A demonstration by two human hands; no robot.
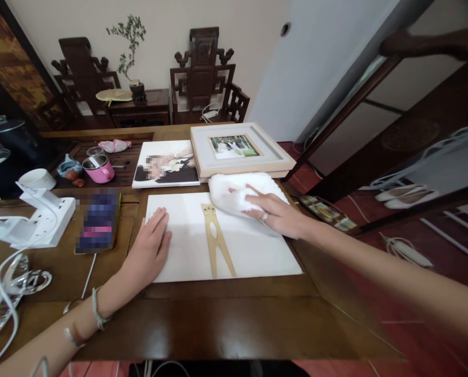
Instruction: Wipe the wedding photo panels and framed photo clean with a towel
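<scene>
A flat white panel (182, 256) lies on the table in front of me, with a tan two-legged easel stand (210, 243) fixed at its top middle. It looks like the back of a picture frame. My left hand (151, 248) rests flat on the panel's left edge, fingers stretched out. At the upper right corner, my right hand (275, 209) presses a fluffy white cloth (226, 191) against the panel. Its fingers are bent into the cloth, so the tips are partly hidden. Part of the cloth reaches past the panel's far edge.
Behind the panel are a photo print (140, 175) and a thick cream frame (197, 152) holding a photo. To the left lie a phone (98, 222), a white power strip (57, 220) with cables and a pink mug (100, 173). The wooden table's (226, 324) right edge is close by.
</scene>
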